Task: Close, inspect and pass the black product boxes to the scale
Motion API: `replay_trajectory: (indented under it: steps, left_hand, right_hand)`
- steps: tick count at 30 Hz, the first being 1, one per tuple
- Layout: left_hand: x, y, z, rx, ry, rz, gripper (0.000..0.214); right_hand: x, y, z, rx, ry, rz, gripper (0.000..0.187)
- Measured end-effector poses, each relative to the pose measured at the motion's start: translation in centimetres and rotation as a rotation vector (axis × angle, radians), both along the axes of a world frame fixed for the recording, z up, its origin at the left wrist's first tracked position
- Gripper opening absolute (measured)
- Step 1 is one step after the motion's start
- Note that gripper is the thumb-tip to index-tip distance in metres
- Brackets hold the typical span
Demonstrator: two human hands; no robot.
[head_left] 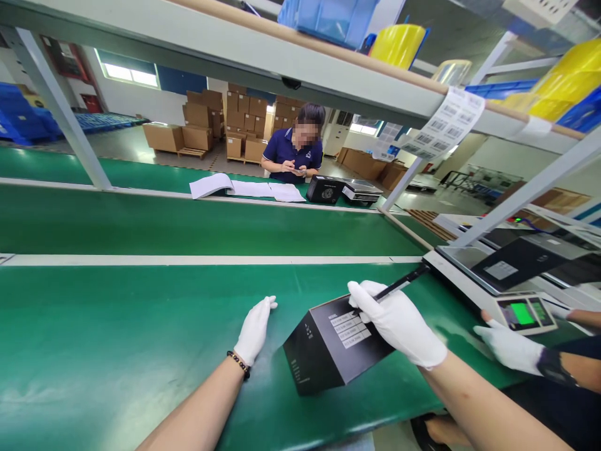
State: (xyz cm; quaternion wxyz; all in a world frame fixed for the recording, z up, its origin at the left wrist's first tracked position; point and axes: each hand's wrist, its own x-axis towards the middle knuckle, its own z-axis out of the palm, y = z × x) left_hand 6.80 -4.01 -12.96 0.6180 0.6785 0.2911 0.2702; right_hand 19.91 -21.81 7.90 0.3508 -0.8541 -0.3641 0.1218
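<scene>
My right hand [399, 322], in a white glove, grips a black pen [401, 282]. The pen's tip meets a white printed label [350, 329] on the upper face of a black box [314, 357]. That box sits on the green work surface [117, 338], turned at an angle to me, with small light print on its side. To the left of the box rests my left hand [253, 329], also gloved, fingers stretched out and close together. It holds nothing and stays apart from the box. A beaded bracelet circles that wrist.
At the right, a co-worker's gloved hand [509, 344] is by a scale [519, 313] bearing another black box [521, 263]. Across the line a person [293, 153] sits behind papers [253, 188]. A shelf beam [235, 44] crosses overhead, with a label sheet [446, 125] hanging down.
</scene>
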Motion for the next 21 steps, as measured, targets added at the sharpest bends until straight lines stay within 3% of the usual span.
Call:
replay_trajectory:
  steps: [11,13,16,19,21]
  left_hand:
    - [0.0,0.3,-0.3,0.009,-0.022,-0.016,0.051]
    - [0.0,0.3,-0.2,0.006,-0.031,-0.016,0.050]
    - [0.0,0.3,-0.3,-0.007,-0.044,-0.013,0.049]
    - [-0.1,0.4,-0.6,-0.033,-0.050,-0.008,0.052]
    - [-0.1,0.5,-0.8,-0.048,-0.056,-0.016,0.057]
  right_hand:
    - [0.3,0.3,-0.3,0.086,-0.056,-0.048,0.047]
    - [0.1,-0.3,-0.3,0.177,-0.002,-0.102,0.047]
    - [-2.1,-2.2,-0.9,0.507,0.038,-0.136,0.039]
    - [-7.0,-3.6,-2.8,0.771,-0.053,0.158,0.027]
    - [-10.6,-2.9,-4.9,0.691,-0.141,0.423,0.031]
